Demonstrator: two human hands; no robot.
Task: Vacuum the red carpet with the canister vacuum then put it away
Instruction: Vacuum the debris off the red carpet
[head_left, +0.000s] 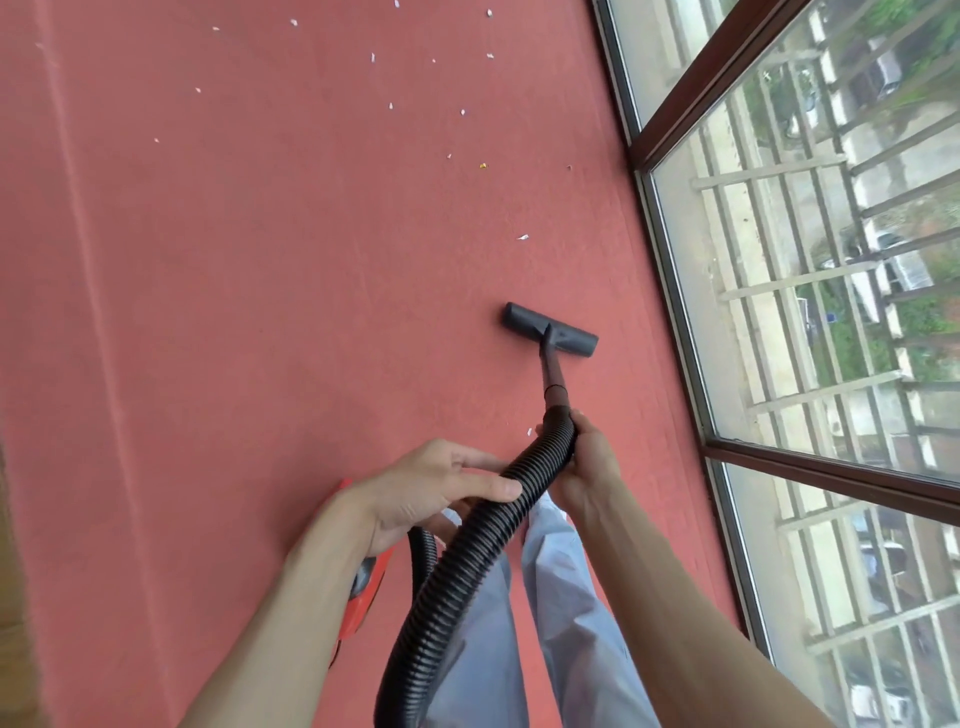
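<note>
The vacuum's floor head (549, 330) sits flat on the red carpet (260, 312), near the window side of the room, with its short wand (551, 376) running back toward the person; the ribbed black hose (467, 545) joins the wand and loops down and round to the orange canister (363, 587), which stands on the carpet just beside the person's legs and is mostly hidden behind the left forearm; the hands both have hold of the hose, the right hand (587, 462) wrapped round its upper end where it meets the wand, the left hand (436, 488) a little lower with its thumb laid over the top and the fingers reaching round the far side, a looser grip than the right; vacuuming looks to be under way but far from done, since pale scraps (522, 237) lie just ahead of the floor head and many more are scattered across the far carpet, and one small scrap (530, 431) lies close to the right hand, behind the head; the stretch between the floor head and the person otherwise looks free of litter, which suggests it has been covered; whether the machine is running cannot be told; putting the vacuum away is not yet begun; pale trousers (566, 597) show below the hose, and a tall framed window (675, 312) runs along the right edge of the carpet.
</note>
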